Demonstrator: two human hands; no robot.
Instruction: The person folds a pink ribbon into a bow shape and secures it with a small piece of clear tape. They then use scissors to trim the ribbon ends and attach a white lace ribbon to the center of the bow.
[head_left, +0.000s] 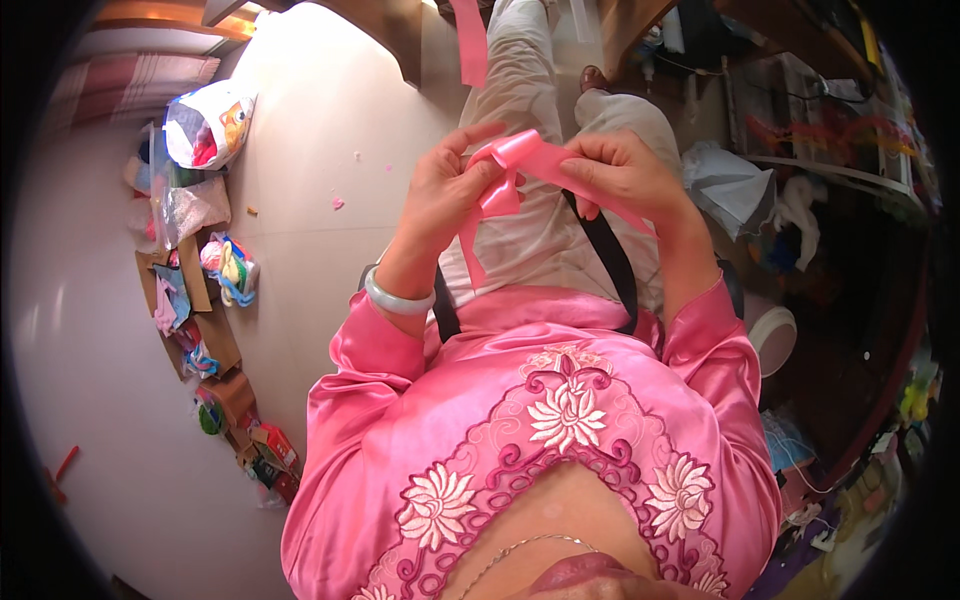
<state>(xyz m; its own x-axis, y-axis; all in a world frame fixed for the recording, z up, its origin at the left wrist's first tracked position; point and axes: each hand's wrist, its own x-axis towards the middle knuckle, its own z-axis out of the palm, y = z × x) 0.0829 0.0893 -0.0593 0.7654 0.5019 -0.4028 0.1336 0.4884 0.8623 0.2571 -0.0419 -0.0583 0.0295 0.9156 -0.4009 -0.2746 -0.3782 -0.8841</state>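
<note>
A pink satin ribbon (551, 161) stretches between my hands above my lap, with a folded loop near its left part. My left hand (448, 178) pinches the looped part between thumb and fingers, and one tail hangs below it. Between thumb and fingers, my right hand (626, 176) grips the flat length of the same ribbon, whose end trails past the wrist. How the loop is wrapped behind the left fingers is hidden. Another strip of pink ribbon (471, 45) hangs beyond my hands, over the trouser leg.
Along the left wall stand cardboard boxes (217, 334) with yarn and craft pieces, a printed bag (210, 124) and a bag of yarn balls (230, 266). Wooden furniture legs (401, 49) rise ahead. A white plastic bag (727, 187) lies at right, near a pale round container (772, 341).
</note>
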